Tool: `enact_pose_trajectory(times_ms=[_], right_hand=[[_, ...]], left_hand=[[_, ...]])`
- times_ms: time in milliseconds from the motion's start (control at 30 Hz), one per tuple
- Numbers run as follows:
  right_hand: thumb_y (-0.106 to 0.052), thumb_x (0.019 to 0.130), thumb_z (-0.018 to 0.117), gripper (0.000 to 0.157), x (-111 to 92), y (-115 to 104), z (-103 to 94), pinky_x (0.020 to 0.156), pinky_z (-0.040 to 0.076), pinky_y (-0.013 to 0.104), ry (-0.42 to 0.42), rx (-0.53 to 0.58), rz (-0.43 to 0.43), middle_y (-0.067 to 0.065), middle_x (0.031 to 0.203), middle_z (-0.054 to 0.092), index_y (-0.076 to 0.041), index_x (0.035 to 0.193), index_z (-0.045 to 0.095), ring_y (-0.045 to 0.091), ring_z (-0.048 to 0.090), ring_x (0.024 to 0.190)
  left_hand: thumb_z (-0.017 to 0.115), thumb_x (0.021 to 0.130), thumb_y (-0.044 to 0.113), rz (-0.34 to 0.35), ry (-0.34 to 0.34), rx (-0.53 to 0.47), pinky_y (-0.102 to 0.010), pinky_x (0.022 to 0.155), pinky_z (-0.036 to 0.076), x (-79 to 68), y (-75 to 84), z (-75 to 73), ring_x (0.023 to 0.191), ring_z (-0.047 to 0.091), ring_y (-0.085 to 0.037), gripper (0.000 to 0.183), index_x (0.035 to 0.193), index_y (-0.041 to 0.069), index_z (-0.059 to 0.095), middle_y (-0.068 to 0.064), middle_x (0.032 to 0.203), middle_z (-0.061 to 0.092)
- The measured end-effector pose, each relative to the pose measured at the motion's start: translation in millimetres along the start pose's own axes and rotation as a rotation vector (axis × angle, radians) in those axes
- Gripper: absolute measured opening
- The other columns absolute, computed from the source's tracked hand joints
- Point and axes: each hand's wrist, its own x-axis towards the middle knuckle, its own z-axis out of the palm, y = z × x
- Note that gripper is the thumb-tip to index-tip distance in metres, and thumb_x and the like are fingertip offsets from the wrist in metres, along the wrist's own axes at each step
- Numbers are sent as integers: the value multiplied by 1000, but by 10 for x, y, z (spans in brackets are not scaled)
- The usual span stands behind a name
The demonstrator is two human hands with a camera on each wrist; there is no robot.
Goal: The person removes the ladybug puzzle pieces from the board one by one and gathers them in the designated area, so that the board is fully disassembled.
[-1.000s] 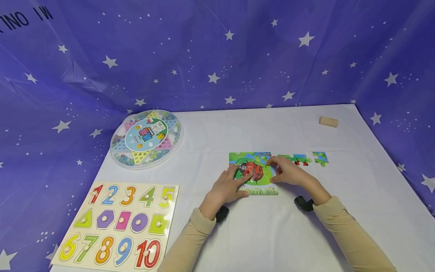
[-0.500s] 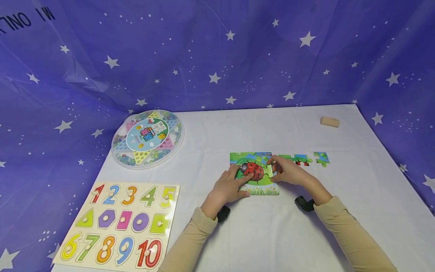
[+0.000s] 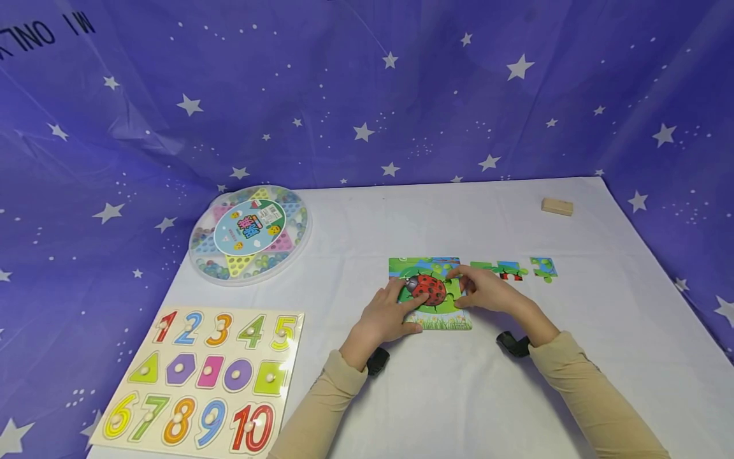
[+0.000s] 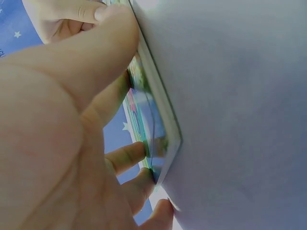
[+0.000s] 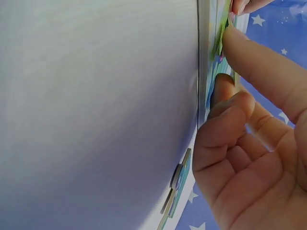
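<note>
A: What's different for you from a second ago? Very little. Your right hand (image 3: 487, 290) has its forefinger tip slightly farther in over the puzzle, and the notched outline of the green piece (image 3: 453, 289) at the right side shows more plainly.

B: And your hold on it? Your right thumb and forefinger look to be pinching that piece, with your other fingers curled in, as the right wrist view shows. Whether the piece lies flush or slightly raised, I can't tell.

A: Your left hand (image 3: 385, 312) is as it was: fingers spread over the ladybird puzzle (image 3: 434, 299), thumb at its near edge, nothing gripped. The puzzle lies flat on the white table (image 3: 436, 395), just in front of you.

B: So I'd judge you're working at the fit of that piece while your left hand steadies the rest; it isn't clearly settled. The loose pieces, such as the blue-and-green one (image 3: 542, 266), lie to the right of the puzzle, and you're not touching that one.
</note>
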Motion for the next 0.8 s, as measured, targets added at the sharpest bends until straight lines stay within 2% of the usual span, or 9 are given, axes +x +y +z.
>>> enact_pose_trajectory(times_ms=[200,267,400,533,800], right_hand=[[-12,79,70,50,-62,81,-86,53,40,28,24,182,2,9,84,52,-4,124,49,17,46,63],[-15,79,71,52,-123,138,-153,54,40,27,52,243,19,11,85,50,-6,125,48,16,45,64],[-18,79,71,54,-331,266,-333,54,40,26,126,284,66,13,88,47,-8,127,47,15,43,65],[-18,82,68,54,-608,421,-518,57,42,28,171,252,120,14,90,47,-4,129,44,15,47,68],[-16,85,65,53,-1106,716,-784,61,44,26,152,115,214,12,91,45,2,129,41,12,48,74]], left_hand=[[51,85,53,5,-9,-3,-37,107,14,1,-14,0,136,6,-26,62,141,38,29,-12,148,11],[51,85,54,5,-8,-5,-37,107,14,0,-20,0,136,6,-26,62,141,38,29,-12,148,12],[52,85,53,5,-6,-13,-36,107,14,-1,-16,-3,136,7,-26,62,140,38,30,-12,147,13],[53,85,52,8,-9,-30,-37,107,14,-6,-17,-13,136,6,-26,62,141,36,31,-13,148,12],[53,85,51,16,-11,-45,-38,107,13,-1,-15,-24,136,6,-27,62,141,35,31,-13,147,12]])
